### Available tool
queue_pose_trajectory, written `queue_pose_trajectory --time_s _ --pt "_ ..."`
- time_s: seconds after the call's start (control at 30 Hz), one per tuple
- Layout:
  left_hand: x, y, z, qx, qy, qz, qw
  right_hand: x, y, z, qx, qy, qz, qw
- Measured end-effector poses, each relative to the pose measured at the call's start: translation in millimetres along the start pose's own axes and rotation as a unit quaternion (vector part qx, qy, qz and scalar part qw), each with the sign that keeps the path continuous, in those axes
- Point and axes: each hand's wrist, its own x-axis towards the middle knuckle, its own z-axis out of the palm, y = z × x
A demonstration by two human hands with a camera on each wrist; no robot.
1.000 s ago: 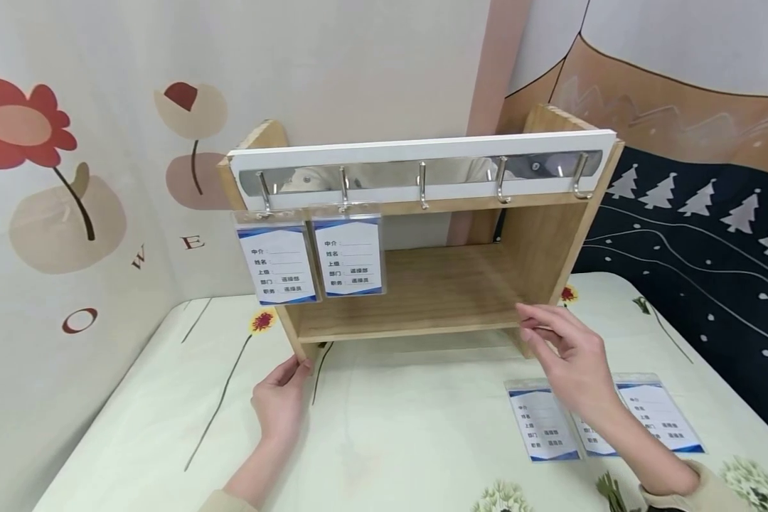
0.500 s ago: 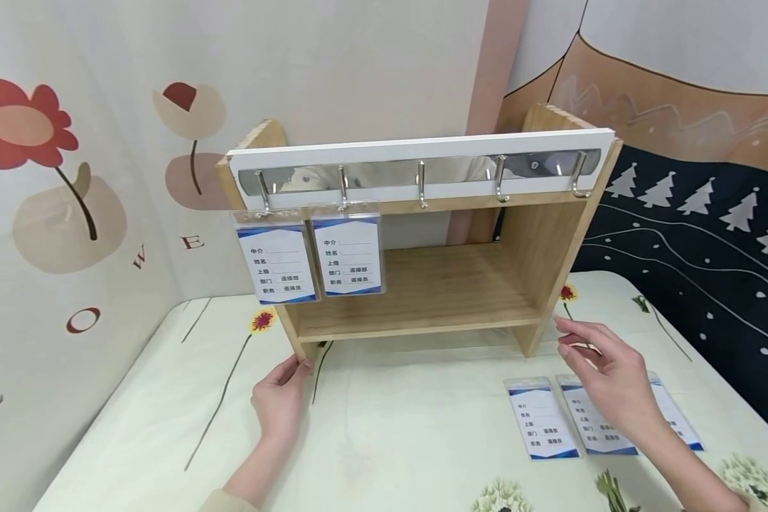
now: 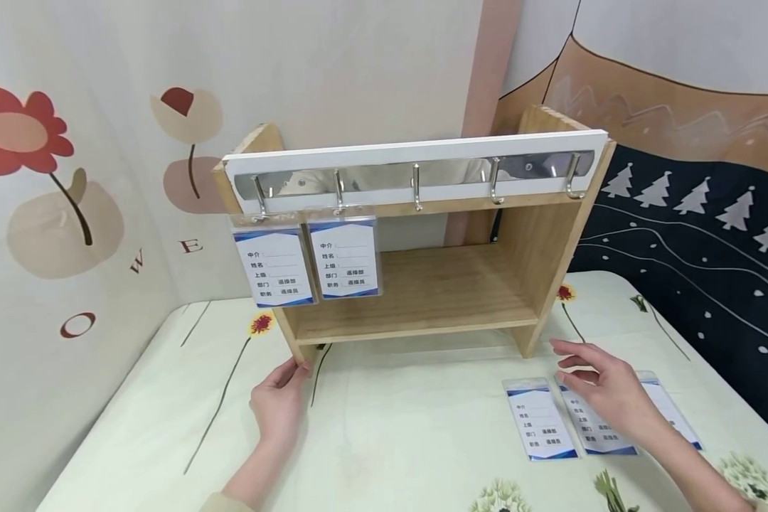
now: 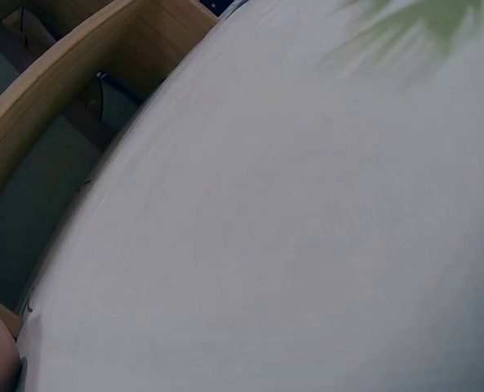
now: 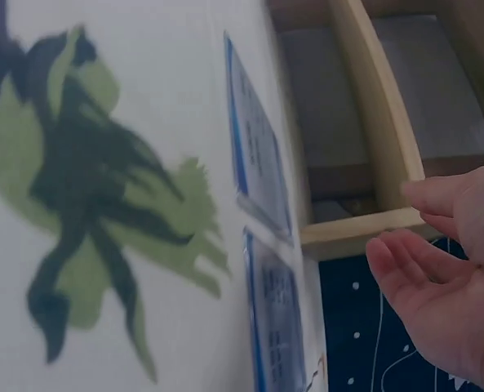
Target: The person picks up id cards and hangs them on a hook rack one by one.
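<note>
A wooden shelf [image 3: 435, 299] carries a white hook rail [image 3: 358, 155] across its upper front. Two clear-sleeved badge cards, a left one [image 3: 274, 267] and a right one [image 3: 343, 257], hang from the two leftmost hooks. My left hand [image 3: 278, 402] grips the foot of the shelf's left side panel between thumb and fingers. Three more badge cards lie in a row at the right: a left [image 3: 540, 419], a middle [image 3: 592, 425] and a right one [image 3: 668, 405]. Over the middle and right cards hovers my right hand [image 3: 608, 387], fingers loosely bent, holding nothing.
Beneath everything is a pale flower-printed tablecloth [image 3: 409, 412]. A curtain [image 3: 371, 71] with printed flowers hangs behind, and a dark tree-patterned cloth [image 3: 697, 242] stands at the right. Several hooks, including the middle one [image 3: 416, 188], bear no card.
My right hand has moved right and down from in front of the shelf's right leg to above the cards. The left hand stays at the left foot.
</note>
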Motion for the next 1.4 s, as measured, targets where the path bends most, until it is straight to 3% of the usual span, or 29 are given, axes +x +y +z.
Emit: queue_pose_trajectory --time_s 0.27,0.4,0.57,0.8,1.4 --pt "0.2 -0.3 -0.4 0.001 0.002 -0.003 1.0000 2.6 12 3 0.009 -0.102 0.061 0.9929" --pt "0.2 0.3 0.5 -0.001 0.002 -0.002 1.0000 5.9 17 7 0.008 -0.129 0.052 0.9902" --pt "0.9 0.1 1.4 -0.007 0.002 0.000 1.0000 9.4 21 11 -0.005 -0.143 0.034 0.9891" --pt "-0.8 3.0 0.8 -0.012 0.011 0.005 0.9999 17.5 24 13 -0.039 -0.163 0.045 0.9849" --pt "0.0 -0.2 2.2 -0.001 0.024 0.002 0.9997 27.7 23 15 -0.056 -0.189 0.059 0.9785"
